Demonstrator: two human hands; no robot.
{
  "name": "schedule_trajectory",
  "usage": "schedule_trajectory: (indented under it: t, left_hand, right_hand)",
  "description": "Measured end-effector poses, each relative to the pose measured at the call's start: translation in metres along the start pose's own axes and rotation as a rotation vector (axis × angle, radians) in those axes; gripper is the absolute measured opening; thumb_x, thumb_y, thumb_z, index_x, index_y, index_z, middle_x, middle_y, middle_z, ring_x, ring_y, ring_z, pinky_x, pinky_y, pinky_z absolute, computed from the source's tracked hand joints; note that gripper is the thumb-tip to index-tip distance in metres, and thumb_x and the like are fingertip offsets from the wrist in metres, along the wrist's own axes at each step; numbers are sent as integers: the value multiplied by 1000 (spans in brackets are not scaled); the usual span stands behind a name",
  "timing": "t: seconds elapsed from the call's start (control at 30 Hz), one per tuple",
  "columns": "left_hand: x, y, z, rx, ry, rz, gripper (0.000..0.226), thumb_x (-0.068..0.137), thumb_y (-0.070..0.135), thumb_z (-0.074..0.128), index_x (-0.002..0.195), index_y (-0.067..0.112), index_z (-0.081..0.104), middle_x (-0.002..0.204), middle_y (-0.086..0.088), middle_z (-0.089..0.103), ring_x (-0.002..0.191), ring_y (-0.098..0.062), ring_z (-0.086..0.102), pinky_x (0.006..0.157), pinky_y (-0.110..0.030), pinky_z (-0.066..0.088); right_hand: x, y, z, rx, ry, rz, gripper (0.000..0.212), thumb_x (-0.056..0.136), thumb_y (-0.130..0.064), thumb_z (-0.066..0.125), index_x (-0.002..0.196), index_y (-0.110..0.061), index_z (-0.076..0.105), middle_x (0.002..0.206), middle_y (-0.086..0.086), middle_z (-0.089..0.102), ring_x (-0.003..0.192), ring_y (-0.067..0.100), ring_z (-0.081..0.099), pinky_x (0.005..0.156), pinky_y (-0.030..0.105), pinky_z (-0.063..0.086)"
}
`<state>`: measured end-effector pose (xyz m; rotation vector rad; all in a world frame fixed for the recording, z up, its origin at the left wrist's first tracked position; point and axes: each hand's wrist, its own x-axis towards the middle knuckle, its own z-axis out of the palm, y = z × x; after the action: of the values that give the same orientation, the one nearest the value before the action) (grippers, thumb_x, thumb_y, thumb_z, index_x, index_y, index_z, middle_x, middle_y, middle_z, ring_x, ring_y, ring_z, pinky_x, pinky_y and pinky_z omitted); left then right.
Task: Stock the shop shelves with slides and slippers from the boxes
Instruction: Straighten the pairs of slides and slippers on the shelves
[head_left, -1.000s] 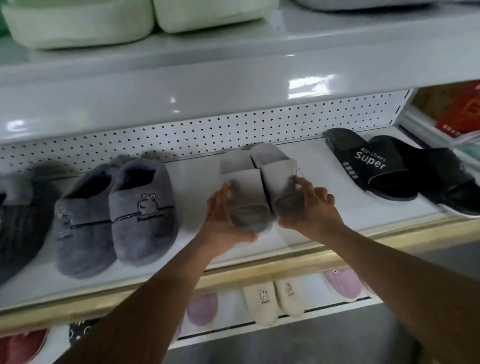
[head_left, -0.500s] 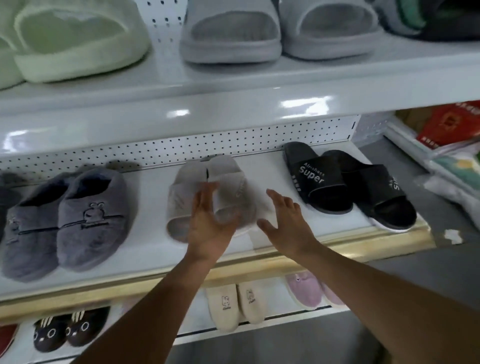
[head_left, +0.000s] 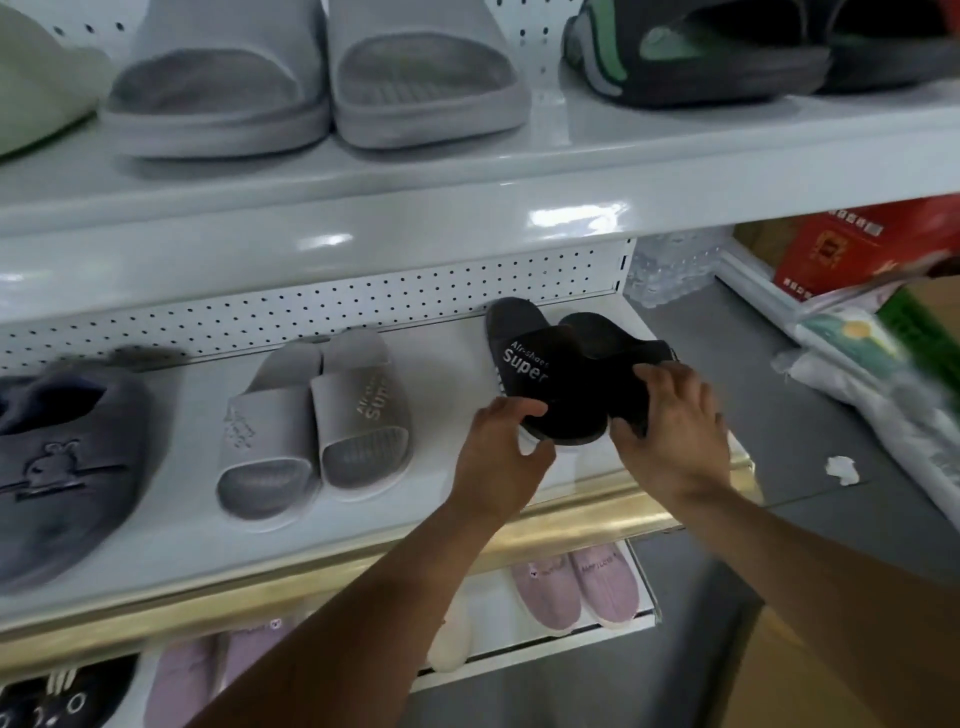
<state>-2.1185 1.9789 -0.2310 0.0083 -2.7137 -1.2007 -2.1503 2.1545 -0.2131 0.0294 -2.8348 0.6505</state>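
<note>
A head-worn camera looks down at a white shop shelf (head_left: 405, 525) with a gold front edge and a pegboard back. Both of the person's bare arms reach in from the near side to a pair of black slides (head_left: 558, 382) at the right end of this shelf. The left slide of the pair reads "Air-shoes Super" in white on its strap and overlaps the right one. The left hand (head_left: 501, 457) has its fingers curled over the near toe of the printed slide, thumb below. The right hand (head_left: 675, 434) grips the toe end of the other black slide, fingers bent over its top. To the left, well apart from the hands, a pair of grey slides (head_left: 317, 428) lies flat on the same shelf, toes toward the near edge. Farther left are blurred grey plush slippers (head_left: 62, 467) with a rabbit motif. The shelf above holds larger grey slides (head_left: 317, 83) and a dark pair with green lining (head_left: 696, 52). The shelf below shows pink slippers (head_left: 576, 590). A red box (head_left: 857, 249) stands at far right
</note>
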Motion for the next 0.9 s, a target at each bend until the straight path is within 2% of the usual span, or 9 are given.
schedule_trajectory:
  t: [0.07, 0.13, 0.23, 0.33, 0.5, 0.67, 0.8, 0.9]
  left_hand:
    - [10, 6, 18, 85, -63, 30, 44, 86, 21, 66, 129, 18, 57, 131, 1, 55, 123, -18, 47, 96, -22, 38]
    - [19, 7, 30, 178, -128, 26, 51, 89, 26, 64, 137, 17, 50, 141, -1, 48, 131, -19, 41, 103, -28, 37]
    - [28, 3, 39, 331, -152, 36, 56, 91, 33, 61, 143, 19, 45, 147, 1, 43, 139, -17, 31, 112, -27, 28]
    - [29, -2, 43, 455, -106, 82, 48, 91, 39, 59, 136, 25, 54, 136, 7, 52, 137, -16, 29, 106, -30, 33]
    - [27, -3, 50, 490, -44, 82, 33, 88, 38, 64, 120, 28, 64, 122, 9, 54, 123, -18, 40, 90, -30, 35]
    - [22, -3, 50, 464, -74, 79, 30, 83, 41, 67, 109, 25, 63, 114, 8, 52, 115, -18, 39, 85, -28, 39]
    - [17, -3, 51, 390, -70, 69, 28, 77, 40, 74, 97, 24, 64, 106, 8, 53, 110, -18, 40, 83, -30, 42]
    - [17, -1, 55, 320, -83, 67, 25, 75, 36, 77, 91, 22, 63, 101, 8, 53, 107, -18, 43, 83, -31, 43]
  right_hand:
    - [6, 23, -4, -32, -86, 116, 77, 76, -43, 68, 141, -22, 31, 144, 8, 28, 132, 34, 29, 106, 48, 31]
    - [11, 44, -5, -46, -242, 213, 97, 68, -52, 73, 145, -26, 20, 147, 8, 20, 135, 36, 25, 109, 49, 31]
    - [18, 65, -2, 20, -385, 282, 106, 62, -51, 76, 147, -31, 16, 142, 9, 30, 130, 37, 33, 107, 47, 36]
    - [21, 73, 2, 19, -343, 237, 99, 62, -51, 74, 145, -29, 24, 133, 11, 47, 122, 36, 44, 100, 43, 42]
    - [28, 73, 8, -44, -315, 187, 100, 58, -63, 67, 141, -24, 29, 126, 11, 53, 116, 36, 45, 95, 41, 42]
    - [37, 67, 14, -47, -285, 215, 90, 67, -59, 70, 138, -17, 33, 122, 14, 52, 116, 35, 40, 92, 41, 40]
    - [44, 63, 18, -5, -283, 220, 94, 65, -56, 75, 137, -14, 31, 128, 15, 49, 121, 37, 40, 99, 43, 38]
    - [50, 62, 20, 67, -299, 214, 99, 62, -52, 79, 140, -19, 27, 132, 12, 45, 123, 36, 39, 99, 43, 38]
